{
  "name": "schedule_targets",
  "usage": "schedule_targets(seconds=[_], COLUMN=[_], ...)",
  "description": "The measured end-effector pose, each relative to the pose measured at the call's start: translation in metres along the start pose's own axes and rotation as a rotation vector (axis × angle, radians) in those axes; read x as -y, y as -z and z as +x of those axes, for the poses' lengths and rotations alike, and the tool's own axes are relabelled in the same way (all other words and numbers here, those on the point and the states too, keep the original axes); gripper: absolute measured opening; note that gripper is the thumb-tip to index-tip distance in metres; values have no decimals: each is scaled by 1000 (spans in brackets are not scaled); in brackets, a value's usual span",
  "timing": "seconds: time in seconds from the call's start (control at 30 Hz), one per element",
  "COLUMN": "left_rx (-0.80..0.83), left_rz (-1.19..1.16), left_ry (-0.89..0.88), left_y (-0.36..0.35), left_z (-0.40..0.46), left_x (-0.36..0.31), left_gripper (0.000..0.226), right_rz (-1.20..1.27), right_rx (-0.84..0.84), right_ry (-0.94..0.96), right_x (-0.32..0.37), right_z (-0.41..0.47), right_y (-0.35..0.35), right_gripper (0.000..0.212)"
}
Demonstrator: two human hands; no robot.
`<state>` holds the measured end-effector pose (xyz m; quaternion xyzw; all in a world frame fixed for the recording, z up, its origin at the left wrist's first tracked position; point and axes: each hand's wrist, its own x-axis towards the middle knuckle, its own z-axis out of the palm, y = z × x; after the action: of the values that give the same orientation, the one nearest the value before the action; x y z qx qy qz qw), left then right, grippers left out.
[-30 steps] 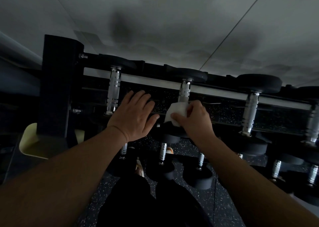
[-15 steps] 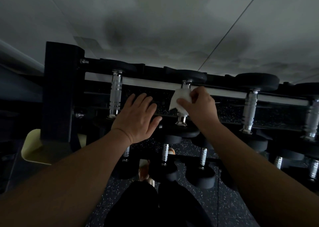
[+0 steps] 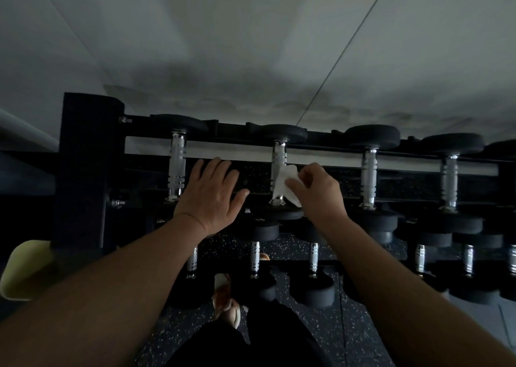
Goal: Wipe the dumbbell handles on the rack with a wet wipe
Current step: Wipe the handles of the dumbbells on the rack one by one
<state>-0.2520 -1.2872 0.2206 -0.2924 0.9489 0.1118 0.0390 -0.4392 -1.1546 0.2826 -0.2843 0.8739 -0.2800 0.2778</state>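
A black dumbbell rack (image 3: 83, 171) carries a top row of dumbbells with chrome handles. My right hand (image 3: 318, 190) pinches a white wet wipe (image 3: 284, 183) against the lower part of the second chrome handle (image 3: 279, 154). My left hand (image 3: 212, 196) lies flat with straight fingers on the rack's front, between the first handle (image 3: 177, 165) and the second. Two further handles (image 3: 369, 176) (image 3: 449, 182) stand to the right.
A lower row of smaller dumbbells (image 3: 254, 257) sits beneath my arms. A pale yellow object (image 3: 25, 269) sticks out at the rack's left foot. The speckled rubber floor (image 3: 321, 327) and my foot (image 3: 226, 297) show below. A white wall (image 3: 251, 45) rises behind.
My right hand slid the wipe up the second handle, then back down to its lower part. My left hand has stayed on the rack.
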Motion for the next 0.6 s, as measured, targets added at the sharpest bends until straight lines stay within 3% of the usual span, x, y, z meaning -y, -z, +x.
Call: schedule_targets(seconds=[0.17, 0.4, 0.6], left_rx=[-31, -96, -99], left_rz=[-59, -177, -121], left_ry=[49, 1, -24], left_y=[2, 8, 9], left_z=[-2, 13, 51], left_x=[-14, -89, -148], left_gripper=[66, 61, 66], right_rz=[38, 47, 101], right_rx=[-43, -76, -76], right_ry=[-15, -8, -32], right_x=[-8, -33, -76], right_z=[-11, -16, 0], right_y=[15, 49, 99], right_gripper=[18, 18, 18])
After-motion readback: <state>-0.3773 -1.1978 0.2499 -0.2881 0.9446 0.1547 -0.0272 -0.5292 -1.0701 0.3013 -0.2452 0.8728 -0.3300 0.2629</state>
